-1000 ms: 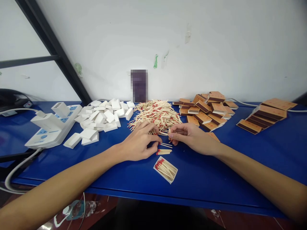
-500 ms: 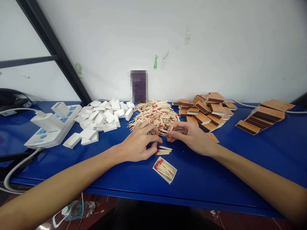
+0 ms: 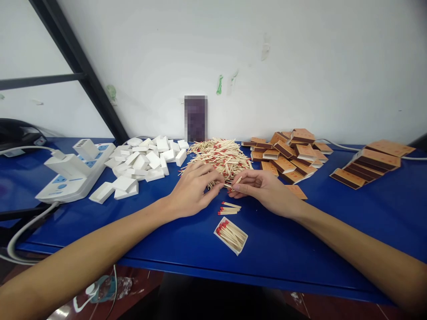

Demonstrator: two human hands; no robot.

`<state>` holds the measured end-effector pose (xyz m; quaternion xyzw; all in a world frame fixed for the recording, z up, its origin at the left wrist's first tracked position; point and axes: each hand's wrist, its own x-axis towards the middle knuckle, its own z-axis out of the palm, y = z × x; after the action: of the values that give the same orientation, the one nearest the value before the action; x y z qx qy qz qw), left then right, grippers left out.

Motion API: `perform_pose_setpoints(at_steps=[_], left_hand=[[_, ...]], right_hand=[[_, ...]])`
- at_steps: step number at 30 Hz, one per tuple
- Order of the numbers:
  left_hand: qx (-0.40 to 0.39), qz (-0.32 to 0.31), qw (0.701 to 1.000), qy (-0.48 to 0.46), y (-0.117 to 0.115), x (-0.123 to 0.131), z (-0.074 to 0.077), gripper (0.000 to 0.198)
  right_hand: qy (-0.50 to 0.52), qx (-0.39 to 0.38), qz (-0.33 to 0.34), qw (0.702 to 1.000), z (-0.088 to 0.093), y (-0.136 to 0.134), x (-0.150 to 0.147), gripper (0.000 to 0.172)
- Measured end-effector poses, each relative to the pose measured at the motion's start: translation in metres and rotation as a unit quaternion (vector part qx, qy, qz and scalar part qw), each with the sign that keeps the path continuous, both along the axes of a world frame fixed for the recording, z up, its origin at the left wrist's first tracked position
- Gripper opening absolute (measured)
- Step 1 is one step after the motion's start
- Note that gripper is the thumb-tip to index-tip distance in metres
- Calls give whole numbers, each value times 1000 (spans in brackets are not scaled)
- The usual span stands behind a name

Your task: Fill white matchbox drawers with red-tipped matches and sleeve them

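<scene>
A large heap of loose red-tipped matches [image 3: 222,155] lies against the wall side of the blue table. At its near edge, my left hand [image 3: 196,189] has thumb and forefinger brought together on the end of a match, its other fingers against the heap. Just to the right, my right hand [image 3: 258,189] is closed on matches, one pale stick showing above the thumb; how many is hidden. Below the hands, a small row of matches [image 3: 228,208] rests on the table. Nearer me sits a white matchbox tray [image 3: 237,254] partly filled with matches, heads toward the upper left.
White empty matchbox trays [image 3: 147,158] are piled on the left, orange matchbox sleeves [image 3: 290,155] on the right, with a further stack of sleeves [image 3: 370,162] beyond. A power strip [image 3: 71,189] with chargers stands far left. A pixelated dark rectangle [image 3: 196,118] leans at the wall.
My left thumb has lifted away from the row of matches and closed toward the forefinger, beside my right fingertips. My right hand has barely moved. The view has shifted slightly.
</scene>
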<state>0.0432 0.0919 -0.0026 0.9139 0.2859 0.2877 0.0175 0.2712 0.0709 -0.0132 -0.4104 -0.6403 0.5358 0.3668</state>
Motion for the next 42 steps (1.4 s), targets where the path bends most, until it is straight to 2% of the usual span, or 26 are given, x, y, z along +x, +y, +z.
perform_pose_setpoints(at_steps=[6, 10, 12, 16, 19, 26, 36, 42], left_hand=[[96, 46, 993, 50, 12, -11, 3, 21], [101, 50, 992, 58, 13, -11, -1, 17], [102, 52, 992, 47, 11, -9, -1, 19], [86, -17, 994, 59, 5, -6, 1, 19], [68, -73, 991, 89, 2, -4, 3, 20], [51, -78, 991, 98, 2, -4, 2, 20], [27, -88, 990, 110, 4, -8, 0, 18], [22, -99, 988, 116, 5, -7, -1, 19]], right_hand=[[-70, 10, -18, 997, 5, -6, -3, 26], [-94, 29, -17, 995, 5, -11, -6, 25], [-99, 68, -10, 993, 2, -12, -7, 20], [-134, 194, -14, 972, -4, -11, -8, 9], [-170, 241, -21, 955, -5, -11, -9, 8], [-229, 314, -21, 921, -5, -11, -9, 9], [-251, 328, -16, 911, -6, -12, -6, 8], [-249, 306, -11, 919, -4, -12, -6, 9]])
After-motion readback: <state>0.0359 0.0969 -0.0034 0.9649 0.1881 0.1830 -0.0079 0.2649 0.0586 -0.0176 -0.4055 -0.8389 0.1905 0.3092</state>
